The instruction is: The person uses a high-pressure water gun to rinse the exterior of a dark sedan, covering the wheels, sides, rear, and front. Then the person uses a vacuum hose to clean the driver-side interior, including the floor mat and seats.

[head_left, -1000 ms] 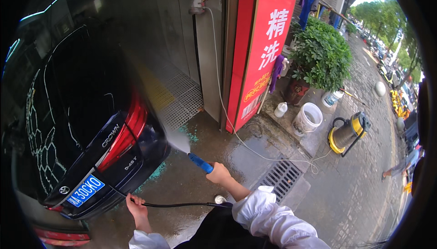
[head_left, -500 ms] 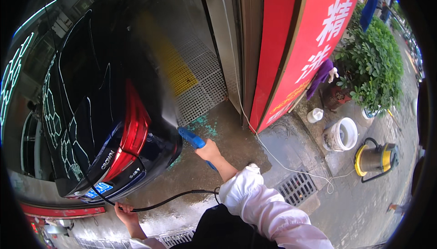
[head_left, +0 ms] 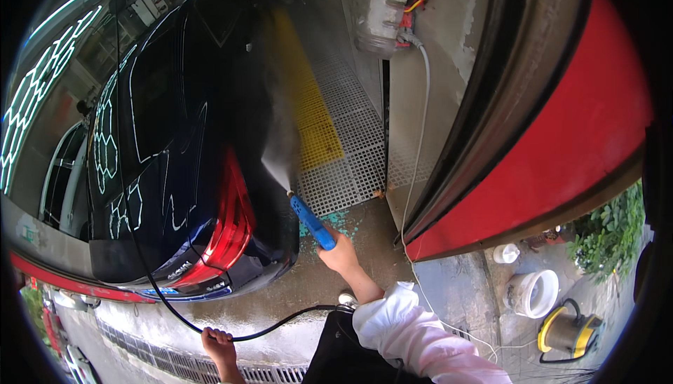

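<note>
My right hand (head_left: 338,252) is closed round the grip of a blue pressure washer gun (head_left: 310,220). A fan of white spray (head_left: 277,171) leaves its nozzle and meets the rear side of a dark car (head_left: 168,194). Mist hangs along the car's flank beyond. The red tail light (head_left: 235,223) is left of the gun. At the lower left my left hand (head_left: 218,342) grips a black hose (head_left: 270,333), which runs up across the car's rear on one side and back toward my body on the other.
Yellow and grey floor grating (head_left: 329,131) lies beside the car. A wall with a plastic-covered socket (head_left: 384,12) and a red panel (head_left: 540,145) bound the right. A white bucket (head_left: 536,293), a yellow-black cable reel (head_left: 568,331) and a white cable (head_left: 425,103) are there too. A drain grate (head_left: 175,363) crosses behind.
My view has shifted forward along the car, nearer the wall. The gun now points farther up the car's side, its spray more visible. Both hands keep their holds.
</note>
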A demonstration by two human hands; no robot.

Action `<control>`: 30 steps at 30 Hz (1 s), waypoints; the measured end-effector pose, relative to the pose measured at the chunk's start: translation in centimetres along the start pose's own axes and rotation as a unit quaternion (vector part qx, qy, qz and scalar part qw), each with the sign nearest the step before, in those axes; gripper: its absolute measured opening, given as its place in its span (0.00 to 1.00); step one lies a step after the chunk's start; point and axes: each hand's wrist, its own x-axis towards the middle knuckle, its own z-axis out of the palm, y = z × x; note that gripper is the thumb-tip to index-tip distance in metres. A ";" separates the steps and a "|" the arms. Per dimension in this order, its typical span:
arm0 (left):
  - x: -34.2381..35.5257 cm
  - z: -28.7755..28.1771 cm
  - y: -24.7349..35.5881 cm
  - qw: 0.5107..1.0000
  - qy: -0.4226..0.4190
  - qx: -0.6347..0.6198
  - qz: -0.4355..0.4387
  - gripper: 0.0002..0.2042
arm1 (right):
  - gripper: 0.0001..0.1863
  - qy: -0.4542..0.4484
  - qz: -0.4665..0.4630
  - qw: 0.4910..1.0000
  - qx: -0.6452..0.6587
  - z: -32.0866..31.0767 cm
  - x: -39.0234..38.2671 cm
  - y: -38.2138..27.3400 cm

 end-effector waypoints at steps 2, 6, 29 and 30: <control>0.3 0.7 0.3 0.997 -0.079 0.004 -0.021 0.16 | 0.31 -0.035 -0.017 0.999 -0.027 0.4 -0.1 -2.0; 5.4 3.3 0.5 0.999 -0.032 -0.004 0.021 0.20 | 0.31 -0.083 -0.130 0.987 0.051 1.4 3.4 -8.8; 31.8 40.6 11.4 0.842 -0.345 -0.414 0.034 0.27 | 0.25 0.062 -0.134 0.989 0.004 0.5 45.4 -19.3; 34.6 41.2 11.1 0.872 -0.325 -0.352 0.098 0.23 | 0.22 0.070 -0.130 0.989 0.004 0.4 48.7 -19.9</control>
